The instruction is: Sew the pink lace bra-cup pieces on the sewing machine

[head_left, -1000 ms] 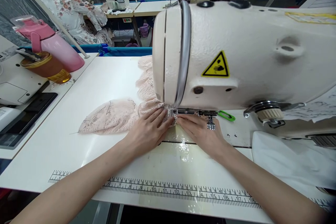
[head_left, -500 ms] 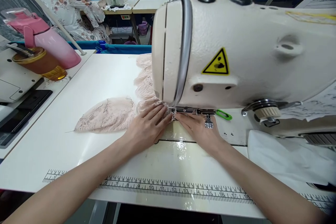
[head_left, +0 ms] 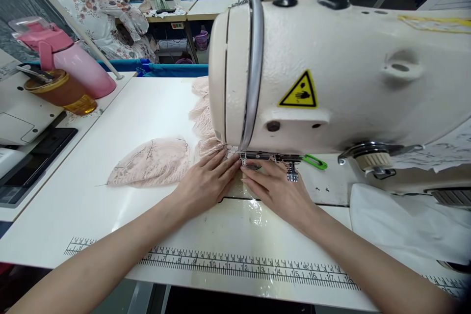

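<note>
My left hand (head_left: 208,176) lies flat, its fingers stretched out over the edge of pale pink lace (head_left: 206,120) beside the needle area. The lace runs back in ruffled folds behind the head of a white sewing machine (head_left: 312,59). My right hand (head_left: 281,184) rests under the machine's metal attachment (head_left: 272,156), thumb and index finger apart. By its fingertips shows a small dark grey piece (head_left: 253,167) whose kind I cannot make out. A separate curved lace piece (head_left: 150,163) with loose dark threads lies left of my left hand.
A pink bottle (head_left: 83,66) and a brown cup (head_left: 61,91) stand at the left, above a dark phone-like slab (head_left: 40,159). White cloth (head_left: 405,221) lies at the right. A printed ruler (head_left: 228,265) follows the front edge. Another person (head_left: 99,14) sits at the back left.
The right hand's fingers have shifted and its thumb now stands further from the index finger, with the small grey piece showing. The left hand stays on the lace. The view has moved slightly.
</note>
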Tool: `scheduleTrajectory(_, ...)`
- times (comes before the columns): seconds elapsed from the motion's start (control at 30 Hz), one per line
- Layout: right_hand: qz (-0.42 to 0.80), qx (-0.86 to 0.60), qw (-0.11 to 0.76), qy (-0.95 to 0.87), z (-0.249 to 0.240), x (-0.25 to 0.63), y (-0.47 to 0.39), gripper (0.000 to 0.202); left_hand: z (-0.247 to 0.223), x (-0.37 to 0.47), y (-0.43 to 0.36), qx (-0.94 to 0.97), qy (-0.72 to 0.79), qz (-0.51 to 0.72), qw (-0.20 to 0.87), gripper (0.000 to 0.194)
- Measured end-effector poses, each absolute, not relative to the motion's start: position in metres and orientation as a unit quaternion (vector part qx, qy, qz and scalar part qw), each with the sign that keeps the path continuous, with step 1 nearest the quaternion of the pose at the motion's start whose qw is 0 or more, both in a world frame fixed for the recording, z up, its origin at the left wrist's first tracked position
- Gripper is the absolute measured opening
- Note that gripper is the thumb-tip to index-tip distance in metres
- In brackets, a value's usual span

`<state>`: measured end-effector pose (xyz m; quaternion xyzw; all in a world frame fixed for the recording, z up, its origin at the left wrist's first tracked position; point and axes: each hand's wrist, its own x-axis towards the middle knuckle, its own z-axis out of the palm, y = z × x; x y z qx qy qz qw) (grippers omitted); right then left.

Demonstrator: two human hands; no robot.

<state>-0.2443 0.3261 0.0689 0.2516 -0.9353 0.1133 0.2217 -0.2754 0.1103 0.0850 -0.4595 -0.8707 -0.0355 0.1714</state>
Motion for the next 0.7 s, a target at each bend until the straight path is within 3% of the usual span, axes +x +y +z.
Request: scheduleTrajectory(0.7, 0.053, 0.237, 0.274, -0.931, 0.0672, -0.2454, 0.3208, 0.028, 0.0856, -0.2757, 0.1141, -0.443, -0.874, -0.014, 0.198, 0.036)
